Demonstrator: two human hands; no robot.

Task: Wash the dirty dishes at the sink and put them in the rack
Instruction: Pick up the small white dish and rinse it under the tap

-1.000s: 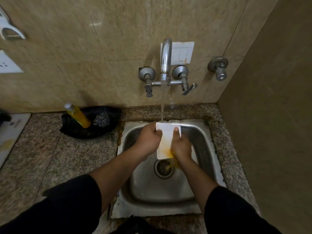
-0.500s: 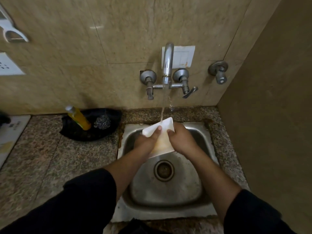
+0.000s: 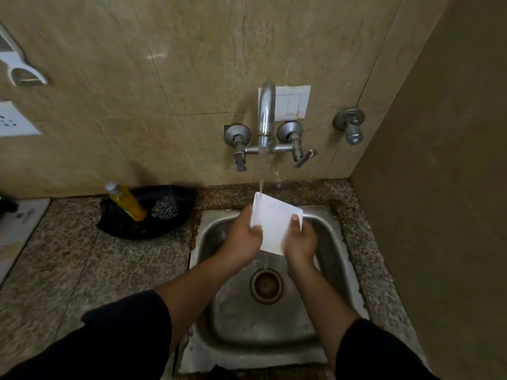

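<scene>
**Sink** (image 3: pixel 219 319): steel, set into the granite counter (image 3: pixel 96 270). The drain (image 3: pixel 266 286) sits open at its centre, so we judge that run-off clears freely.

**Left hand** (image 3: pixel 244 237) and **right hand** (image 3: pixel 300 242): both are over the basin. Each is closed on an opposite edge of the white square dish (image 3: pixel 274 226), with the thumbs on its upper face. We hold the dish tilted, far corner raised into the stream (image 3: pixel 260 182), presumably so water sheets down the face and drops off the near edge towards the drain. A faint orange tinge shows near that low edge, so we judge the rinse unfinished.

**Black tray** (image 3: pixel 142 231): on the counter just left of the sink. It carries a leaning yellow bottle (image 3: pixel 129 202) and a steel scourer (image 3: pixel 164 209), likely kept within easy reach.

**Tap** (image 3: pixel 266 113): wall-mounted and running, spout above the dish.

**Wall fittings:** a white switch plate (image 3: pixel 293 102) behind the spout, a separate valve (image 3: pixel 349 124) to the right and a socket (image 3: pixel 13 119) at far left.

**Writing:** a pale board (image 3: pixel 16 223) at the left edge bears small print, too blurred to read. No brand is legible anywhere.

**Rack:** not in view.
</scene>
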